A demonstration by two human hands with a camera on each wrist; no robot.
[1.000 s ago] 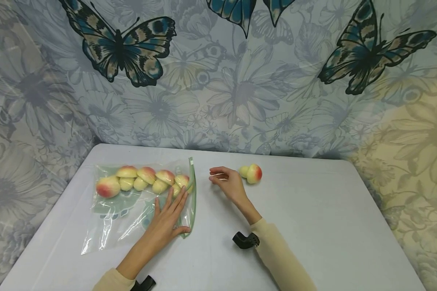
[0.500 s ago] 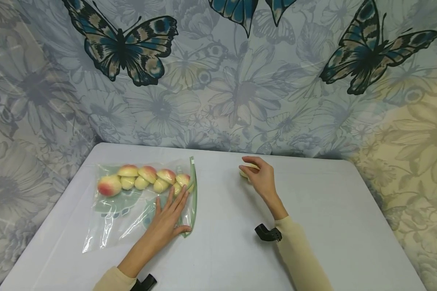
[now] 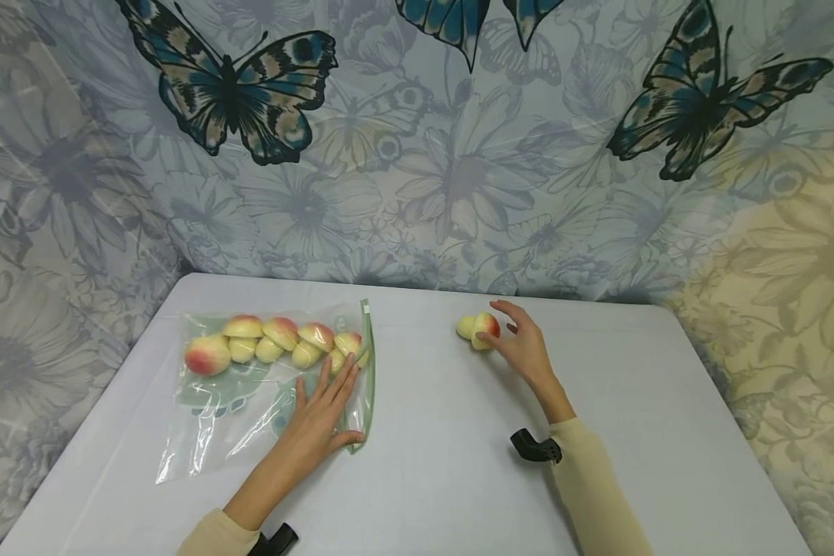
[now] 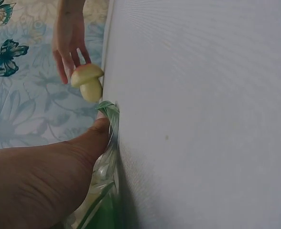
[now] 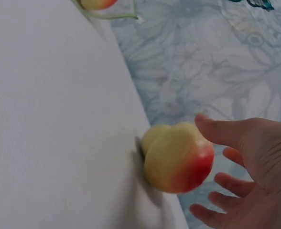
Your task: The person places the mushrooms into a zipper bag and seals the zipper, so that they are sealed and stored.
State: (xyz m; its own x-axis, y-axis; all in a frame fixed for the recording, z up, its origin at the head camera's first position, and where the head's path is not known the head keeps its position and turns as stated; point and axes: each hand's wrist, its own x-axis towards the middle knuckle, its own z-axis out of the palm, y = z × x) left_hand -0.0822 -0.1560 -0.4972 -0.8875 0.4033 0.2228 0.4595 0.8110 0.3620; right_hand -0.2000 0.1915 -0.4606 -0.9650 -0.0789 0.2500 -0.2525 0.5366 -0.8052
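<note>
A toy mushroom point(image 3: 482, 330), pale yellow with a red blush on its cap, lies on its side on the table, right of the bag. My right hand point(image 3: 528, 351) is at its cap side, thumb by the cap and fingers spread. In the right wrist view, that hand point(image 5: 257, 176) is parted around the red side of the mushroom point(image 5: 176, 162) without closing on it. My left hand point(image 3: 313, 425) rests with straight, spread fingers on a clear zip bag point(image 3: 205, 444) that has a green zip edge point(image 3: 370, 386). Several similar mushrooms point(image 3: 243, 338) lie in a row inside.
The table point(image 3: 417, 479) has a white cover, and its far edge runs close behind the loose mushroom. A patterned butterfly backdrop point(image 3: 459, 193) stands behind it. Black wrist mounts point(image 3: 535, 448) stick out near both sleeves.
My right hand has moved right from beside the bag, passing over the loose mushroom to its cap side. The mushroom and the left hand on the bag stay in place.
</note>
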